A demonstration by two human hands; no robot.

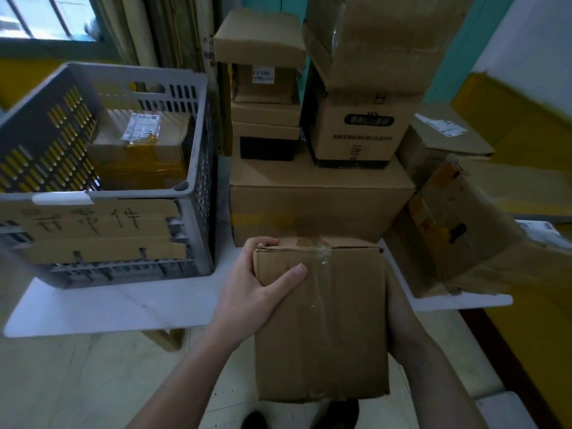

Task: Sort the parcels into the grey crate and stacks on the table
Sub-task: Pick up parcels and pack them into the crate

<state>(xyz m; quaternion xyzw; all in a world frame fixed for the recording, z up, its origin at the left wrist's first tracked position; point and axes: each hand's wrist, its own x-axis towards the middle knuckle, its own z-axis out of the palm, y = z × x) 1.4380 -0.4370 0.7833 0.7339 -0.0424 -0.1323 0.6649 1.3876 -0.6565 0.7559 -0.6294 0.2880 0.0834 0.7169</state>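
I hold a taped brown cardboard parcel [322, 320] in front of me, over the near edge of the white table [123, 308]. My left hand [257, 289] grips its top left corner, thumb across the face. My right hand [399, 323] holds the right side, mostly hidden behind the box. The grey crate [198, 168] stands on the table's left part, with one taped parcel [139, 150] inside. Stacks of boxes rise behind my parcel: a large base box [318, 196], small boxes [263, 88] and a printed box [359, 131] on it.
Leaning parcels [458, 230] crowd the table's right end, with a labelled one [445, 131] behind. A cardboard sign with handwritten characters [93, 227] is taped to the crate's front. A window is at the upper left; tiled floor lies below the table edge.
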